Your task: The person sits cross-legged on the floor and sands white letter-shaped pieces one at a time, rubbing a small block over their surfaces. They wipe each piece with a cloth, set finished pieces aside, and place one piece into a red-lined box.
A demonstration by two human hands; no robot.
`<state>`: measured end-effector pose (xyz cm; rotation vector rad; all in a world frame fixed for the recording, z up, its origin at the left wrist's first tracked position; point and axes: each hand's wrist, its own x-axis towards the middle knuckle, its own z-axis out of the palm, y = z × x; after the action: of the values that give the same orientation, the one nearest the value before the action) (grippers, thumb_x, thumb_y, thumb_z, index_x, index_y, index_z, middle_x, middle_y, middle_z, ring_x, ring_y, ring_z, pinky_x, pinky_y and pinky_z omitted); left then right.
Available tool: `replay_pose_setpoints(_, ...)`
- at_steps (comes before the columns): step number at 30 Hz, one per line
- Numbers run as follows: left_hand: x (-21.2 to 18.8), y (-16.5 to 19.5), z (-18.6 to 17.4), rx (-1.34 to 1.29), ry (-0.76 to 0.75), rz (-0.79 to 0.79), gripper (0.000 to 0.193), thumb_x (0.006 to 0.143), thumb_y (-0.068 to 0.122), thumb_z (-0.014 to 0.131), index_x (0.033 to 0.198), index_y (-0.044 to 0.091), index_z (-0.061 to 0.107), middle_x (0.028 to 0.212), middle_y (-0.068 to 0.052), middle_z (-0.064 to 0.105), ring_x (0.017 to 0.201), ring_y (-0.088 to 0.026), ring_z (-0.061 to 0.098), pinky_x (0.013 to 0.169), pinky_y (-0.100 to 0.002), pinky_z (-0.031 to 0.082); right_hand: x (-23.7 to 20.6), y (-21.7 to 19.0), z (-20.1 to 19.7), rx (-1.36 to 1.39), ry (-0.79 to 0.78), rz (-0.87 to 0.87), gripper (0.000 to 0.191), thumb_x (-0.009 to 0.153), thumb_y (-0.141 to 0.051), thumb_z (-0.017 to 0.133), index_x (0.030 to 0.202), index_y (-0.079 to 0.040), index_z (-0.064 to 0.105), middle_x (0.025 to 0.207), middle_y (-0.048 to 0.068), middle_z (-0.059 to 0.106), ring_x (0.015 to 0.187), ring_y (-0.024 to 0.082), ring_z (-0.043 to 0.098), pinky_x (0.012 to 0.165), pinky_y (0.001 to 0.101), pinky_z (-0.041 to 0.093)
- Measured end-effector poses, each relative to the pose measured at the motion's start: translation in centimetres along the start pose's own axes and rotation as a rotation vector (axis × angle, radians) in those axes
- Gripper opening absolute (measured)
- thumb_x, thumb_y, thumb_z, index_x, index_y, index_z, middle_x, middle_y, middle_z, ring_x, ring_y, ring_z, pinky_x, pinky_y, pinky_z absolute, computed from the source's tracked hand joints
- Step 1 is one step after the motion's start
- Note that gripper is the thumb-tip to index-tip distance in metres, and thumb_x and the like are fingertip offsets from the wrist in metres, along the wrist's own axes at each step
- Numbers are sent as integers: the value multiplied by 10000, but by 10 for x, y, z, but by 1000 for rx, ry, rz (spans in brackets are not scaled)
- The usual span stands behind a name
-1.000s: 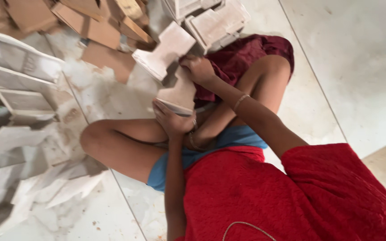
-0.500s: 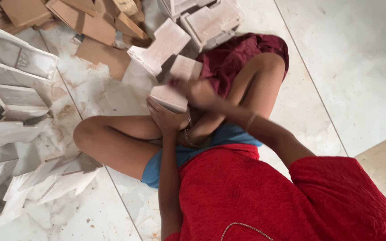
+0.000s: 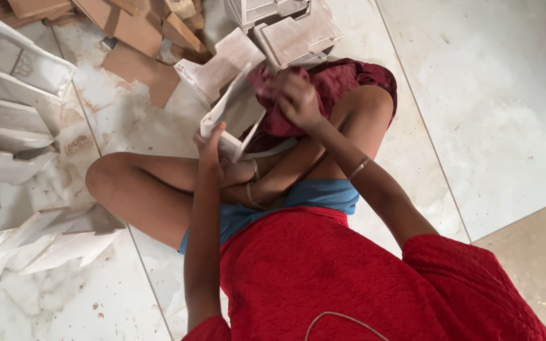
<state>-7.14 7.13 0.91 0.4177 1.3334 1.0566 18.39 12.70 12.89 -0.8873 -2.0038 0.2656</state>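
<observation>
I sit cross-legged on a pale tiled floor. My left hand (image 3: 212,146) grips the lower edge of a small whitewashed wooden frame piece (image 3: 234,112), held tilted above my knees. My right hand (image 3: 298,100) presses a bunched dark red cloth (image 3: 266,85) against the upper right side of that piece. More of the dark red cloth (image 3: 342,79) lies draped over my right knee.
White wooden box-like pieces (image 3: 295,35) stand just beyond my knees. A flat whitewashed board (image 3: 219,63) lies beside them. Brown wooden boards (image 3: 127,31) are piled at the top left. Several white frames and trays (image 3: 14,95) are stacked along the left, with more (image 3: 58,243) lower down.
The wooden piece has been turned from flat to tilted on edge. My right hand has moved up onto it with the red cloth bunched in its fingers.
</observation>
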Motion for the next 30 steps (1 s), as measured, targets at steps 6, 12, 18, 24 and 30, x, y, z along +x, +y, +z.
replay_pose_setpoints(6,-56,-8,-7,-449,-308,-504,1080,776,792,591,1587,131,326,1588,-201,398,1315,-415,541,961,-674,509,-21,-25,-14,31,24,-12,359,822,74,641,1166,3,714,1168,179,698,1071,335,714,898,385,590)
replay_pose_setpoints(12,-120,-53,-13,-660,-334,-627,1096,747,894,465,1600,227,299,1657,-149,299,1444,-433,413,1010,-668,496,-38,12,-15,-148,511,314,277,862,81,677,1114,-12,746,1081,140,740,1001,291,717,918,375,580)
replay_pose_setpoints(18,-124,-70,-52,-896,-498,-657,1193,760,963,421,1626,159,256,1602,-248,328,1330,-559,472,883,-624,574,-39,24,-73,-311,704,124,221,920,91,702,1123,5,690,1077,144,706,993,282,693,870,371,586)
replay_pose_setpoints(24,-112,-81,-70,-796,-615,-687,1292,705,1010,382,1607,94,261,1554,-299,394,1290,-528,569,856,-600,586,-23,-34,-21,-262,-290,-376,386,893,-160,639,1276,-156,693,1281,54,716,1149,263,712,902,400,606)
replay_pose_setpoints(30,-163,-89,-77,211,46,38,1333,726,959,572,1546,-50,277,1520,-353,427,1364,-486,498,1136,-603,400,-70,-64,74,267,-500,-52,479,788,-76,751,1264,-126,724,1265,112,703,1103,305,703,895,414,599)
